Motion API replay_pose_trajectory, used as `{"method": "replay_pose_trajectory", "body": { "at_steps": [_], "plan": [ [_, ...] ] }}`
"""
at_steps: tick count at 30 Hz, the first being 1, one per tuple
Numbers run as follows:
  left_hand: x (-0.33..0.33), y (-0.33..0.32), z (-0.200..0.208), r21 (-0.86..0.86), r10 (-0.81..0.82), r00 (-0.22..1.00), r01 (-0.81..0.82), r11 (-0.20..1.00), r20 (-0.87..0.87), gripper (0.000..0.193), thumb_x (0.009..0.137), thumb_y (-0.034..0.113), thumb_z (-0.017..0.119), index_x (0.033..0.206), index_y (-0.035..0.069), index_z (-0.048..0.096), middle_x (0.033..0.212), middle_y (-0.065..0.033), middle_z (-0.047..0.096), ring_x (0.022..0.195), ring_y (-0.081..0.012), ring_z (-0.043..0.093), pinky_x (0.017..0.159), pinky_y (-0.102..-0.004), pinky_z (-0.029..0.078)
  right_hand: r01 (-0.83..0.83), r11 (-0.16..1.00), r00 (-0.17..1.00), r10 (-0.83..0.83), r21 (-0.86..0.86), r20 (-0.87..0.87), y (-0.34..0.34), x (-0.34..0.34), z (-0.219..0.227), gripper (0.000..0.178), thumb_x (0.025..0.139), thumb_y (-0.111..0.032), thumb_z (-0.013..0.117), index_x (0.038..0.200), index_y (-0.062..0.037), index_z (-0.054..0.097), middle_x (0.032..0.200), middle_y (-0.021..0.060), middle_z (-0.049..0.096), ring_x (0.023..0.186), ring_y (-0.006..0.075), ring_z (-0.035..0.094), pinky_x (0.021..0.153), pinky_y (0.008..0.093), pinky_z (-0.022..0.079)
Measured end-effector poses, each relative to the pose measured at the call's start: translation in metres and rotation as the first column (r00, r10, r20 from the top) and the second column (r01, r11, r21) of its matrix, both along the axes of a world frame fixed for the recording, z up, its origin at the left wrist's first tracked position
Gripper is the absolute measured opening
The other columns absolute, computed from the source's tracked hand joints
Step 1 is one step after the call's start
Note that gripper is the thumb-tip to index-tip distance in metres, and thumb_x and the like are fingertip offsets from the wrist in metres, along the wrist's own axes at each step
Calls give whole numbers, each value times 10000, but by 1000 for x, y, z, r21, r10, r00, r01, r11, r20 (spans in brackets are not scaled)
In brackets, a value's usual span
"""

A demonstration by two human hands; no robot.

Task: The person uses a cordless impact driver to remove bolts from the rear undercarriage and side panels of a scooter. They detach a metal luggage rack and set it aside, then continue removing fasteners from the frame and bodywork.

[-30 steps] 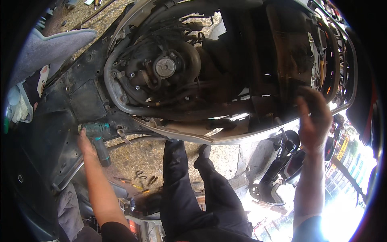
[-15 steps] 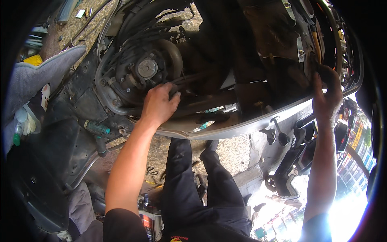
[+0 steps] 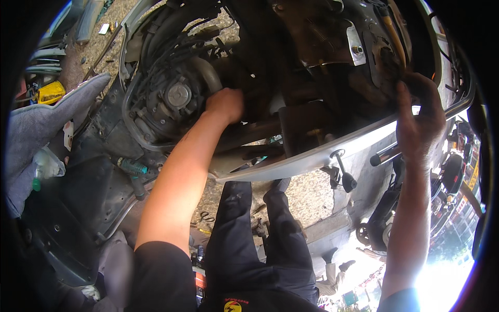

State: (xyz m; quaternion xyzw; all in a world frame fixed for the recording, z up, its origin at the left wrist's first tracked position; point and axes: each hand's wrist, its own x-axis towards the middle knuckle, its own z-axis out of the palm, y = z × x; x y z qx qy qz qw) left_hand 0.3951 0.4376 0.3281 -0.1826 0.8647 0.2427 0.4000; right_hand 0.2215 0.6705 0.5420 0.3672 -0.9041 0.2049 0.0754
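Note:
An opened scooter body (image 3: 312, 156) with a pale outer rim lies across the upper view, its dark inside exposed. My left hand (image 3: 227, 104) reaches into it beside a curved pipe (image 3: 207, 74) and a round metal cap (image 3: 179, 95). Its fingers are curled in shadow, and whatever they hold is hidden. At the right end, my right hand (image 3: 422, 117) has its thumb and fingers bent together at a dark inner part, close to a yellowish-brown tube (image 3: 393, 37). What lies between these fingers I cannot make out. A metal bracket (image 3: 356, 48) sits to their left.
A green-and-black power tool (image 3: 132, 166) lies left on dark body panels (image 3: 62, 223). Grey cloth (image 3: 47, 125) and a yellow thing (image 3: 50, 92) are farther left. Scissors (image 3: 207, 216) lie on the ground near my legs. Parked scooters (image 3: 387, 208) stand at the right.
My left hand has moved right and farther into the body, away from the round cap. My right hand stays at the right end. The whole view has shifted slightly.

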Motion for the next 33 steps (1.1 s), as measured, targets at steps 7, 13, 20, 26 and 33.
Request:
{"method": "replay_pose_trajectory", "body": {
  "at_steps": [7, 13, 20, 26, 33],
  "plan": [
    [-3, 10, -9, -75, 119, 991, -123, 990, -54, 278, 890, 135, 479, 1025, 85, 716, 1141, -159, 666, 1080, -331, 636, 875, -444, 533, 7, 1000, 1000, -7, -1, -8, 3, 0, 2, 207, 854, -112, 711, 1043, -47, 656, 951, 124, 720, 923, 225, 702, 825, 345, 559],
    [7, 5, -9, -60, 130, 986, -137, 989, -106, 263, 872, 116, 501, 1077, 72, 658, 1081, -152, 677, 1004, -357, 651, 830, -470, 535, 9, 998, 999, -7, -70, 42, -2, 1, 3, 199, 862, -68, 692, 1052, -26, 652, 956, 112, 712, 904, 209, 693, 825, 326, 545],
    [87, -15, 24, 103, 374, 822, -367, 924, -429, 219, 811, 153, 618, 1000, 42, 612, 1013, -187, 652, 935, -419, 614, 804, -485, 506, 4, 996, 998, 2, -92, 58, 1, -2, 0, 181, 853, -57, 695, 1027, -22, 661, 937, 108, 710, 850, 203, 688, 788, 322, 542],
    [96, -18, 32, -4, 321, 919, -330, 944, -229, 276, 836, 224, 607, 1047, 47, 618, 1010, -197, 663, 959, -404, 622, 824, -484, 501, -22, 996, 999, 27, -92, 47, 0, -3, 0, 172, 848, -45, 693, 1016, -20, 663, 925, 108, 708, 845, 197, 683, 786, 318, 536],
    [82, -23, 25, -20, 246, 969, -246, 969, -1, 310, 848, 275, 586, 1039, 40, 653, 1003, -209, 674, 1014, -385, 620, 856, -482, 497, -13, 999, 999, 15, -47, 43, -1, -2, 2, 172, 849, -37, 689, 1017, -15, 663, 930, 111, 704, 851, 194, 682, 792, 308, 531]
  ]
}}
